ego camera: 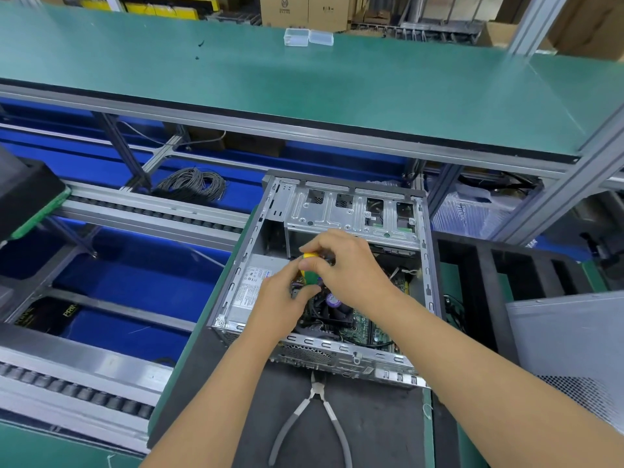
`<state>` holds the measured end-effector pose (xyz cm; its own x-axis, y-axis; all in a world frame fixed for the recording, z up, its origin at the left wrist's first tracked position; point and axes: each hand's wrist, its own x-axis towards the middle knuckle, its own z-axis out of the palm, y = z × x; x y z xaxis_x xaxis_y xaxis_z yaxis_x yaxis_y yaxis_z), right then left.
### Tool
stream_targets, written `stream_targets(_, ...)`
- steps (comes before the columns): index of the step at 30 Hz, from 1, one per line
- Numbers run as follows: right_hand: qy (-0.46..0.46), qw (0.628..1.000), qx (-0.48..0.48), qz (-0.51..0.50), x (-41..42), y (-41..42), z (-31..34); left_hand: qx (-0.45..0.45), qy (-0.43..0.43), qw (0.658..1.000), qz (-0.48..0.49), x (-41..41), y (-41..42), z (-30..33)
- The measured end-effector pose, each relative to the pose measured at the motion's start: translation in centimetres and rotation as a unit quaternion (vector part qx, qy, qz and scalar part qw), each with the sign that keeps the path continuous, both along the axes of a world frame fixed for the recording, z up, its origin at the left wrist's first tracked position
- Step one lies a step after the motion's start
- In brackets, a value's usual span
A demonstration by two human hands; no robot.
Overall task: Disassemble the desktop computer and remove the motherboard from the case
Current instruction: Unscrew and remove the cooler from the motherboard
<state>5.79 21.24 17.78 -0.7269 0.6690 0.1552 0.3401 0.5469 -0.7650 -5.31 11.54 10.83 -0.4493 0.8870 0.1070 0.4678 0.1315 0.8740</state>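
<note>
The open grey metal desktop computer case lay on its side on a dark grey mat over the green work surface, close to that surface's left edge; inside it the green motherboard sat on the case floor, with a black cooling fan on it and a silver power supply with a white label against the case's left wall; a perforated silver drive cage spanned the far end of the case. Both hands were over the middle of the case; the right hand curled its fingers round the top of a yellow and green screwdriver handle, and the left hand pinched the lower part of the same handle between thumb and fingers; the tool's tip was hidden. Grey-handled cutting pliers lay on the mat just in front of the case's near wall, handles spread apart. A grey perforated side panel rested at the right edge of the surface; two small clear plastic boxes stood on the green upper shelf, touching each other.
</note>
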Motion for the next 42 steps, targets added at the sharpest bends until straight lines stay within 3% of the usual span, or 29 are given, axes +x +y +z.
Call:
stream_targets(5, -0.049, 0.998, 0.008, 0.040, -0.1, 0.1, 0.2, 0.008, -0.029, 0.999, 0.043, 0.0, 0.2, 0.0)
stream_targets(10, -0.010, 0.999, -0.031, -0.038, -0.1, -0.3, 0.0, 0.007, -0.030, 0.998, 0.054, 0.2, 0.6, -0.1)
stream_targets(17, -0.055, 0.998, 0.026, 0.035, 0.1, -0.1, 0.3, 0.004, -0.002, 1.000, 0.007, -0.1, -0.1, -0.3)
stream_targets(21, -0.067, 0.996, -0.016, 0.063, 0.0, -0.4, 0.3, -0.004, -0.011, 0.999, 0.045, -0.2, 0.1, -0.5)
stream_targets(27, -0.020, 1.000, 0.010, -0.009, 0.1, -1.2, -0.4, -0.008, 0.005, 0.999, 0.053, 0.1, 0.5, -0.4)
stream_targets(31, -0.027, 0.999, 0.007, 0.015, 0.0, -0.9, -0.2, -0.010, 0.015, 1.000, 0.014, 0.0, -0.2, -0.6)
stream_targets(35, -0.060, 0.997, -0.015, 0.052, 0.3, -0.5, -0.3, 0.007, -0.012, 0.999, 0.045, 0.0, 0.0, -0.4)
stream_targets(42, -0.038, 0.999, -0.006, 0.009, 0.2, -0.3, 0.0, -0.002, -0.008, 1.000, 0.017, 0.0, 0.1, -0.5)
